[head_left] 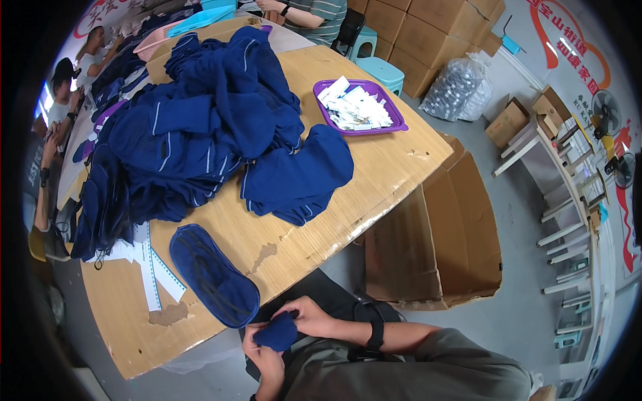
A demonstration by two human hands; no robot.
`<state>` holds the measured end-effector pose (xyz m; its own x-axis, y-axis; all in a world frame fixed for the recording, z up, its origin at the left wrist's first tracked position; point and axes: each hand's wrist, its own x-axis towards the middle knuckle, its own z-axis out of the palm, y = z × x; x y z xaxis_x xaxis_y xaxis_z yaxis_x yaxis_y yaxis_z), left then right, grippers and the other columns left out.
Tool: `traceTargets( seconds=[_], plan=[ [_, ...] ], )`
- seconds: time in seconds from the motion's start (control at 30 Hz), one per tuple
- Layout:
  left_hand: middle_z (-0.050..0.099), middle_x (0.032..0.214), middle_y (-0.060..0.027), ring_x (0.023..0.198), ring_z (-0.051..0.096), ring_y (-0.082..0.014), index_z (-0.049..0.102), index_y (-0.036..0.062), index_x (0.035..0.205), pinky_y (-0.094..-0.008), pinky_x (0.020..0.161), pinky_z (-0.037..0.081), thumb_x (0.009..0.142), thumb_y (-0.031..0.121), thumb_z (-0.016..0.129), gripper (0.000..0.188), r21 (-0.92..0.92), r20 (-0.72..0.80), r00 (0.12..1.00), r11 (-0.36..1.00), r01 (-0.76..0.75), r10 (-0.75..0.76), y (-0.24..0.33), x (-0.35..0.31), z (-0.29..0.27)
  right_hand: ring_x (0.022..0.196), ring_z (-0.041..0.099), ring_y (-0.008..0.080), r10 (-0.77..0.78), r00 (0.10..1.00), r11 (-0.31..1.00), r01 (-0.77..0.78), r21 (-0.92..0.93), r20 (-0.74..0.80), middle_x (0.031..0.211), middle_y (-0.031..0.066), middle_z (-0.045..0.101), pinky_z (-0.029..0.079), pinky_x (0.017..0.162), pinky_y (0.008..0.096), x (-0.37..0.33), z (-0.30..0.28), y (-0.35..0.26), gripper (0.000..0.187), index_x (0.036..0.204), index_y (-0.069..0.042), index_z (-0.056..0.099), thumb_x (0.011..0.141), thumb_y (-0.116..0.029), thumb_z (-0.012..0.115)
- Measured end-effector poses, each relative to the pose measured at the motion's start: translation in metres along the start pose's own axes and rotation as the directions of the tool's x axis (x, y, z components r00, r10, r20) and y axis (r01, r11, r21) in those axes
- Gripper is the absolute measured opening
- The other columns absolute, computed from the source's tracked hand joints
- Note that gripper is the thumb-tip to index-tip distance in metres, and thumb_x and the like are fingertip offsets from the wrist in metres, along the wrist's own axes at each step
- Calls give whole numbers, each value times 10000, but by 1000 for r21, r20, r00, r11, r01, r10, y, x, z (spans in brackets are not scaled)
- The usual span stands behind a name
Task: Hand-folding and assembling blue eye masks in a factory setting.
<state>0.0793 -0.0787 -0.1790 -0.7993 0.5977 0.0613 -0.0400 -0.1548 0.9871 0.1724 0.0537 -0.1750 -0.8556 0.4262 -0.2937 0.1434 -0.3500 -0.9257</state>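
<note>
Nearest us, just off the table edge, we pinch a small navy cloth piece between both hands, the left hand closed on its near side and the right hand gripping its upper edge with fingers bunched. Just beyond, we see a navy eye mask lying flat near the edge, with white printed strips to its left. Farther, we log a heaped navy cloth pile, then a purple tray of white tags to its right.
</note>
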Motion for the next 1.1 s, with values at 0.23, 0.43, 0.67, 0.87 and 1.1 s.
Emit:
traceTargets(
  seconds=[0.23, 0.43, 0.67, 0.87, 1.1],
  plan=[
    [574, 702, -39, 473, 441, -44, 569, 33, 792, -188, 379, 292, 842, 1, 498, 93, -181, -98, 914, 910, 372, -393, 14, 1, 8, 704, 683, 141, 174, 983, 985, -174, 1, -62, 843, 135, 714, 569, 621, 252, -4, 3, -17, 280, 1032, 61, 703, 772, 50, 601],
    [563, 695, -42, 454, 487, -80, 514, 100, 945, -180, 329, 275, 914, 68, 486, 53, -214, -167, 859, 869, 447, -483, -9, 8, 2, 690, 692, 167, -11, 998, 992, 3, -126, -67, 858, 131, 710, 566, 626, 282, -2, 1, -18, 290, 1045, 50, 699, 768, 42, 613],
    [596, 811, -97, 419, 472, -126, 523, 78, 986, -199, 301, 298, 823, 41, 557, 171, -400, 127, 535, 451, 798, -835, -20, 40, -8, 830, 640, 376, -407, 913, 826, 352, -440, -33, 863, 175, 639, 517, 724, 393, -14, -11, -30, 246, 930, 35, 664, 766, -135, 732],
    [613, 856, -110, 422, 444, -136, 548, 38, 1025, -186, 305, 323, 835, 61, 551, 192, -348, 206, 452, 366, 863, -868, -21, 43, -18, 761, 626, 387, -426, 897, 712, 413, -567, 118, 850, 179, 615, 515, 667, 421, -8, -18, -19, 310, 910, 24, 638, 750, -206, 771],
    [622, 779, -95, 446, 465, -132, 574, 42, 1013, -207, 328, 318, 828, 42, 593, 186, -345, 230, 505, 415, 842, -832, -19, 39, -12, 622, 609, 384, -266, 964, 832, 221, -508, -18, 659, 196, 605, 486, 576, 392, -5, -30, -23, 346, 730, 31, 620, 732, -261, 806]
  ],
)
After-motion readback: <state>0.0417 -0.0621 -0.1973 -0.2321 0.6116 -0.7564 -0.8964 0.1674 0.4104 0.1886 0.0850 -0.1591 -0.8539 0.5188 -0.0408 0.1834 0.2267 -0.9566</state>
